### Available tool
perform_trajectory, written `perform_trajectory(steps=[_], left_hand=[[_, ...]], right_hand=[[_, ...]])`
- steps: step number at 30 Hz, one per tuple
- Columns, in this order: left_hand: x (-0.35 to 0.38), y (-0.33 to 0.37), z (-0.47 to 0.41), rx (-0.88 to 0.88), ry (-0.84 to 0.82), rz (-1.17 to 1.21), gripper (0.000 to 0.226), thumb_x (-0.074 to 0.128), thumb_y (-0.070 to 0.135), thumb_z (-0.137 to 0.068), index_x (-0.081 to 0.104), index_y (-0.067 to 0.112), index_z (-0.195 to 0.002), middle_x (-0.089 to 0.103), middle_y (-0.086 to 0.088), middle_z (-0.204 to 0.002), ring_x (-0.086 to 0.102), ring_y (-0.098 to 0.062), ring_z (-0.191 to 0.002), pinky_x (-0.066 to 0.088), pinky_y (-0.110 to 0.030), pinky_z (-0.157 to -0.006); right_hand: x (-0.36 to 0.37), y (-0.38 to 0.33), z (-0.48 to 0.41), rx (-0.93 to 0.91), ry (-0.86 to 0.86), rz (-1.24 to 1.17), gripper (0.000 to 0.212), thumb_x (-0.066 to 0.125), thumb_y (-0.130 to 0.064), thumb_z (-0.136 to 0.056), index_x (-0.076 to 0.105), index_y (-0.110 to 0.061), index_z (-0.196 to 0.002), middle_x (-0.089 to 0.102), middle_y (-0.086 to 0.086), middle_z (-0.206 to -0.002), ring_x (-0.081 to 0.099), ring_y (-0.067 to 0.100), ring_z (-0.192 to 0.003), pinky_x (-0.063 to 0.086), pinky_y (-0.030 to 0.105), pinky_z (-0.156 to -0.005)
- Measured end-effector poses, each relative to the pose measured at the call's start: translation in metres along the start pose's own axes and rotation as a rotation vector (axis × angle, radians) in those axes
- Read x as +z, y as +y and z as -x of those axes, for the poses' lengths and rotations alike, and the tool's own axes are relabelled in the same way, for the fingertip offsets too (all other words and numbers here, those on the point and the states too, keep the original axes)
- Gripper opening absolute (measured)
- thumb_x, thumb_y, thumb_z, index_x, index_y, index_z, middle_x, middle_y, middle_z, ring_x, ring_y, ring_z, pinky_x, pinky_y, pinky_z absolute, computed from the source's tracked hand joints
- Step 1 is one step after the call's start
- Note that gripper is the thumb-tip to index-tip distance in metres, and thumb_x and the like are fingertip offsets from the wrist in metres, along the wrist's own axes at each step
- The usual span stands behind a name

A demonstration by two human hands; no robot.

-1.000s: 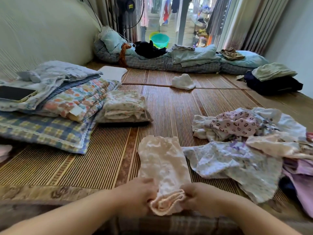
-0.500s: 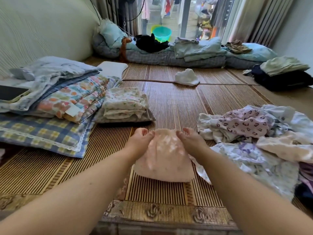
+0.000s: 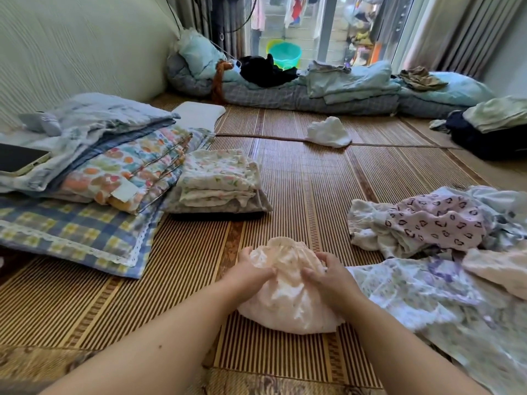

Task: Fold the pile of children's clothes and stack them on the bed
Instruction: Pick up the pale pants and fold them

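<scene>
Both hands, left hand (image 3: 253, 273) and right hand (image 3: 328, 276), clutch the pink garment (image 3: 288, 306), seemingly to carry it. The stack (image 3: 219, 181) waits at 11 o'clock.

Bright daylight from window (image 3: 328, 27), soft shadows, wide-angle edge distortion, slight blur

Your hands: two, left hand (image 3: 251, 273) and right hand (image 3: 328, 276), lower centre.
Pale pink garment (image 3: 288, 297) you grip: one.
Folded stack (image 3: 219, 181), centre left: one.
Unfolded pile (image 3: 436, 243), right: one.
Phone (image 3: 20, 159), far left: one.
Green basin (image 3: 285, 54), top centre: one.
</scene>
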State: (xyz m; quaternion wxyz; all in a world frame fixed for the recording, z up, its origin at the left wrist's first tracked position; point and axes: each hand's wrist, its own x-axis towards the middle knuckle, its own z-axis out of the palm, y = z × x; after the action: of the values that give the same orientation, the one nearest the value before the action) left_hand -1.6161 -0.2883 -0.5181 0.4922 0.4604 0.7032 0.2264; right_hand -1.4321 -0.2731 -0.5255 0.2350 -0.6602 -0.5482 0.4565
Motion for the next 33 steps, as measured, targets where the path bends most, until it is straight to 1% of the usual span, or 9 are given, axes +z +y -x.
perform_trajectory(steps=[4,7,14,18,20,26,28,30,33], left_hand=[[-0.013,-0.010,0.007,0.142,-0.212,0.240,0.076,0.062,0.016,-0.089,0.026,0.059,-0.140,0.040,0.000,-0.139,0.061,-0.029,-0.107,0.057,-0.043,-0.086],[-0.033,-0.003,0.009,0.209,-0.362,0.451,0.070,0.060,0.001,-0.087,0.046,0.050,-0.134,0.050,-0.007,-0.132,0.067,-0.033,-0.098,0.057,-0.037,-0.075],[-0.125,0.069,-0.026,0.570,-0.040,0.449,0.055,0.055,-0.008,-0.088,0.057,0.038,-0.117,0.059,0.001,-0.120,0.067,-0.021,-0.098,0.058,-0.034,-0.080],[-0.184,0.101,-0.081,0.588,0.121,0.483,0.055,0.063,-0.003,-0.081,0.056,0.032,-0.123,0.056,-0.002,-0.124,0.064,-0.022,-0.101,0.057,-0.027,-0.067],[-0.207,0.103,-0.114,0.565,0.142,0.507,0.056,0.069,0.007,-0.075,0.057,0.030,-0.125,0.056,-0.006,-0.133,0.061,-0.026,-0.110,0.056,-0.034,-0.078],[-0.225,0.084,-0.181,0.180,0.487,-0.345,0.073,0.065,0.058,-0.079,0.039,0.039,-0.144,0.017,-0.009,-0.155,0.030,-0.033,-0.138,0.031,-0.036,-0.109],[-0.222,0.078,-0.189,0.240,0.594,-0.569,0.073,0.061,0.062,-0.077,0.032,0.049,-0.143,-0.004,-0.003,-0.157,0.011,-0.034,-0.144,0.019,-0.041,-0.116],[-0.220,0.077,-0.198,0.383,0.526,-0.712,0.072,0.052,0.058,-0.075,0.024,0.057,-0.142,-0.014,0.009,-0.159,-0.006,-0.028,-0.146,0.007,-0.047,-0.118],[-0.220,0.079,-0.211,0.382,0.358,-0.899,0.070,0.036,0.055,-0.075,0.023,0.053,-0.144,0.004,0.013,-0.161,-0.007,-0.021,-0.147,-0.004,-0.055,-0.115]], right_hand=[[-0.005,-0.005,0.002,-0.055,-0.055,-0.249,0.043,0.064,-0.026,-0.090,0.047,-0.032,-0.129,0.061,0.004,-0.117,0.067,0.024,-0.093,0.059,0.045,-0.077],[-0.014,-0.033,0.000,-0.173,-0.096,-0.384,0.032,0.059,-0.018,-0.093,0.054,-0.042,-0.113,0.063,0.010,-0.112,0.072,0.027,-0.081,0.059,0.037,-0.059],[-0.016,-0.147,-0.067,-0.478,-0.202,-0.365,0.045,0.066,-0.006,-0.086,0.059,-0.037,-0.117,0.061,0.008,-0.122,0.067,0.025,-0.100,0.059,0.039,-0.079],[0.003,-0.213,-0.119,-0.534,-0.279,-0.368,0.074,0.071,0.008,-0.076,0.045,-0.021,-0.139,0.056,-0.001,-0.115,0.064,0.017,-0.098,0.059,0.032,-0.077],[0.020,-0.233,-0.149,-0.530,-0.249,-0.273,0.079,0.074,0.005,-0.074,0.043,-0.022,-0.142,0.055,0.001,-0.118,0.062,0.019,-0.100,0.059,0.035,-0.081],[0.068,-0.237,-0.226,-0.436,-0.181,0.378,0.074,0.067,-0.017,-0.083,0.033,-0.032,-0.146,0.042,0.011,-0.139,0.055,0.027,-0.111,0.052,0.037,-0.093],[0.076,-0.231,-0.239,-0.428,-0.150,0.580,0.075,0.066,-0.038,-0.081,0.028,-0.039,-0.146,0.027,0.014,-0.146,0.043,0.032,-0.121,0.042,0.038,-0.102],[0.080,-0.227,-0.249,-0.396,-0.183,0.630,0.087,0.065,-0.059,-0.076,0.019,-0.043,-0.149,0.005,0.008,-0.158,0.018,0.036,-0.141,0.025,0.045,-0.114],[0.076,-0.221,-0.255,-0.347,-0.230,0.733,0.104,0.063,-0.076,-0.066,0.009,-0.047,-0.150,-0.016,0.001,-0.160,-0.008,0.036,-0.146,0.008,0.055,-0.118]])
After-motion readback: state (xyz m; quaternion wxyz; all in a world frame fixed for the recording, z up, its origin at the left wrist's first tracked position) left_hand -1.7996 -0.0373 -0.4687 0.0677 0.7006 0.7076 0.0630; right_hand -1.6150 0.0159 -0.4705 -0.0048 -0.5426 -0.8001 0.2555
